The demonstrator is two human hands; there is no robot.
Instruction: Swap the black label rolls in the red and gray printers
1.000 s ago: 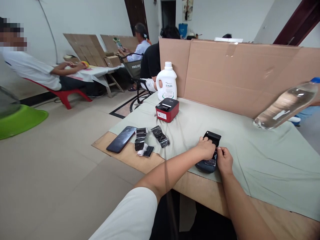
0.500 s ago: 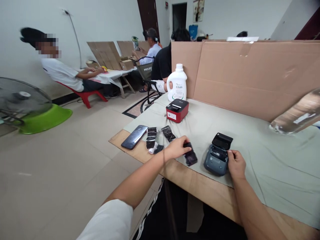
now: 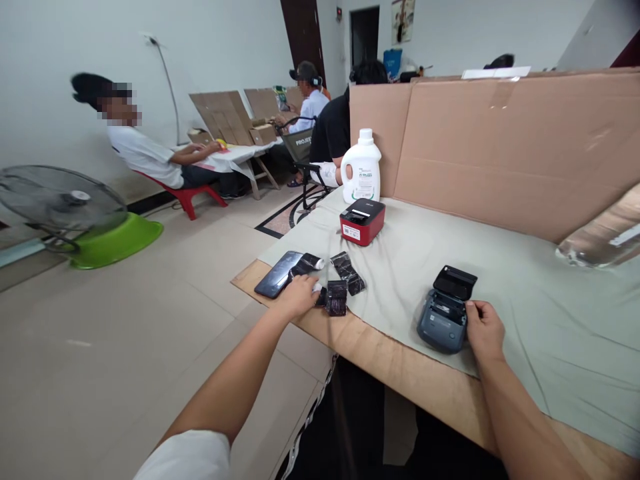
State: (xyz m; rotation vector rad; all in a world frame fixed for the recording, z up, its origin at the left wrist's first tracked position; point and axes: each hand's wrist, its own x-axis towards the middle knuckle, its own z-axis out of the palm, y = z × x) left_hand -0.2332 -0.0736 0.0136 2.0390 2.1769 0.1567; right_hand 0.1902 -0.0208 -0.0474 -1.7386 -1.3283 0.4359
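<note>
The person has two hands out over the table (image 3: 380,337), and they are doing different jobs. The left hand (image 3: 300,295) is down by the near left corner, among some shiny black strips. Its fingers bend a bit around a black strip with a white end (image 3: 317,289). They look like they touch it, but I can't tell if they pinch it. Another curled strip (image 3: 306,264) lies over the right side of the phone (image 3: 274,277). A flat strip (image 3: 337,298) lies close to the front edge, and one more strip (image 3: 349,272) is a little farther in.

The right hand (image 3: 485,330) is by the small dark grey printer (image 3: 443,327). Its fingers are curled up, with the thumb and pointer finger at the printer's right side. I can't tell if it squeezes or just rests there. The printer sits near the front edge, well to the right of the strips, and its black lid (image 3: 455,282) is up, so you can see inside.

I think the step now is handling the strips while the printer is kept open. To lift one, the left hand would need to pinch just that strip and not bump the phone. The right hand would need to keep the printer steady.
</note>
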